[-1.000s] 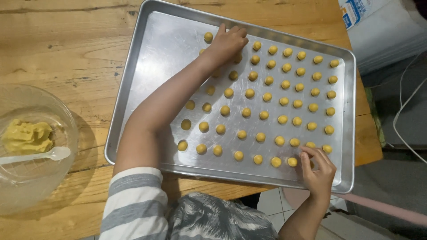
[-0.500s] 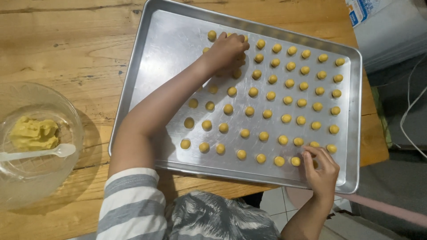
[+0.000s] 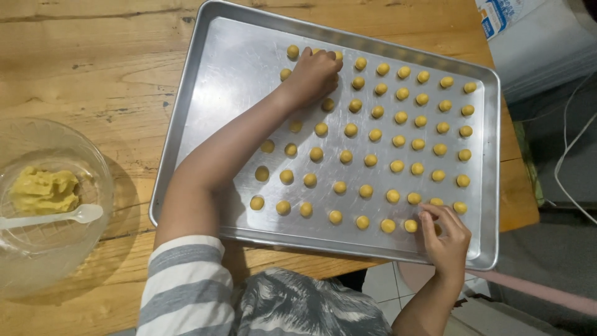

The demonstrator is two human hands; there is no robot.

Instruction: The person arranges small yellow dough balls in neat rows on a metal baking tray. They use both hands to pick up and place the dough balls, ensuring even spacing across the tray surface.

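A silver baking tray (image 3: 205, 93) lies on the wooden table and holds rows of small yellow dough balls (image 3: 371, 160). My left hand (image 3: 314, 71) reaches to the far rows with its fingers curled down over a ball or two; what lies under them is hidden. At the tray's near right corner, my right hand (image 3: 444, 236) pinches a dough ball (image 3: 430, 215) in the front row with its fingertips. My striped sleeve (image 3: 183, 280) shows at the bottom.
A clear bowl (image 3: 93, 168) at the left holds a lump of yellow dough (image 3: 40, 190) and a white plastic spoon (image 3: 56, 216). A white box (image 3: 535, 37) stands beyond the table's right edge, with a cable (image 3: 569, 149) on the floor.
My left hand has slid a little nearer along the far rows. My right hand has stayed at the front row, fingers working on the same spot.
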